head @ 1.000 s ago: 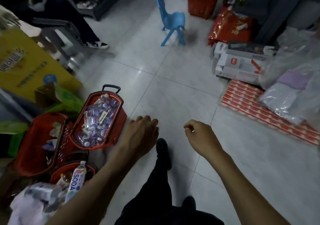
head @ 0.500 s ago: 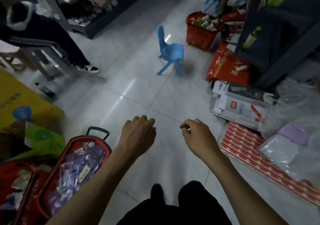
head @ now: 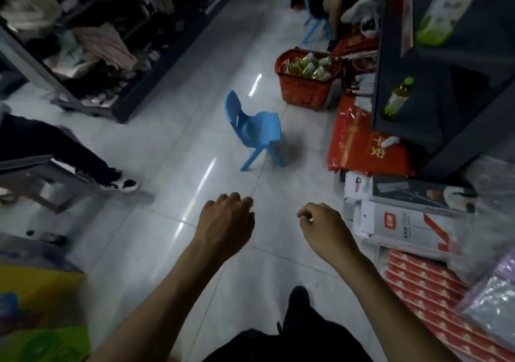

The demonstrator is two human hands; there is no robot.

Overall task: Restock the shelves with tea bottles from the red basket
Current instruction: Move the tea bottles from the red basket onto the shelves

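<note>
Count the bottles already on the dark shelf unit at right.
2. A big bottle up top and a small bottle lower down, both on the shelf unit. More may sit hidden deeper in.

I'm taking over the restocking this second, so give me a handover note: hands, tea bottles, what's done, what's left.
Left hand: loosely curled, holds nothing. Right hand: the same.
Red basket stands on the floor ahead, beside the dark shelf, with many bottles in it; a blue chair stands on the way.
On the shelf already: one small bottle, a bigger bottle higher up.
Left: walk round the chair, carry the basket's bottles to the shelf.
</note>
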